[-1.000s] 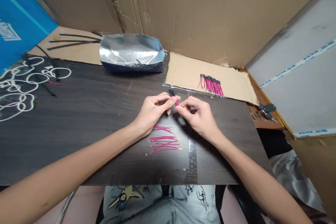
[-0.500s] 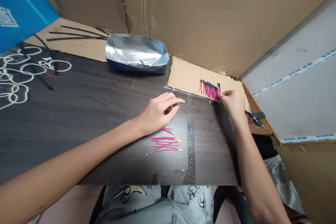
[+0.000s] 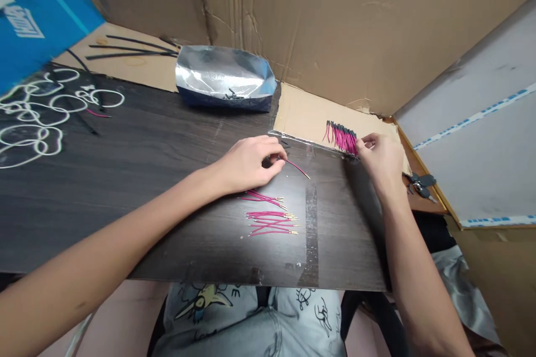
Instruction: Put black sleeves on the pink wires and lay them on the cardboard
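A single pink wire (image 3: 298, 167) is being pinched at one end by the closed fingers of the left hand (image 3: 247, 164), its free end lying on the dark tabletop (image 3: 146, 178). The row of sleeved pink wires (image 3: 341, 136) on the cardboard sheet (image 3: 305, 114) is being touched by the right hand (image 3: 379, 159), fingers curled narrow. Loose pink wires (image 3: 272, 222) are lying near the left hand.
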Action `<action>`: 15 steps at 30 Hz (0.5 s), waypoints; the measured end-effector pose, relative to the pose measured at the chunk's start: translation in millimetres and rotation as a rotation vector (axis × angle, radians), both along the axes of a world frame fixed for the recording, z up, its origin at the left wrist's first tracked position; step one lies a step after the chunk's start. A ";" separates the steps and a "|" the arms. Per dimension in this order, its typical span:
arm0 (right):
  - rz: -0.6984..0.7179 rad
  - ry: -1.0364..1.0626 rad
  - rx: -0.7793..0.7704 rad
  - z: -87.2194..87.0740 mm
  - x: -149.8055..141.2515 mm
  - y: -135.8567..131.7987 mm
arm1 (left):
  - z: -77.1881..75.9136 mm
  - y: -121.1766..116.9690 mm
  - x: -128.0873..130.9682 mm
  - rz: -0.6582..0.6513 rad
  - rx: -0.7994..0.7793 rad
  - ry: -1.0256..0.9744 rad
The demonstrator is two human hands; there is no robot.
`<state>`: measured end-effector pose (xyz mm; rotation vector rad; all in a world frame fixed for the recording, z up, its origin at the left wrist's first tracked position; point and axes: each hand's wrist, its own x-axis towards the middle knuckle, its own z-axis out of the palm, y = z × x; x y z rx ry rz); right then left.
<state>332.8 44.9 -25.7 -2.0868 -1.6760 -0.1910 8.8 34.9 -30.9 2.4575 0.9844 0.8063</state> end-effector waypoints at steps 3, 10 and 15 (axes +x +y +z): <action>0.330 0.158 0.003 3.1 -26.2 -13.7 | 4.1 7.7 -9.2 -0.060 -0.044 0.121; 0.694 -0.052 -0.228 -11.5 -88.7 -42.7 | -2.0 10.4 -9.4 -0.070 0.011 0.145; 0.676 -0.262 -0.156 -15.6 -100.8 -47.3 | -11.8 4.6 0.0 -0.101 0.183 0.082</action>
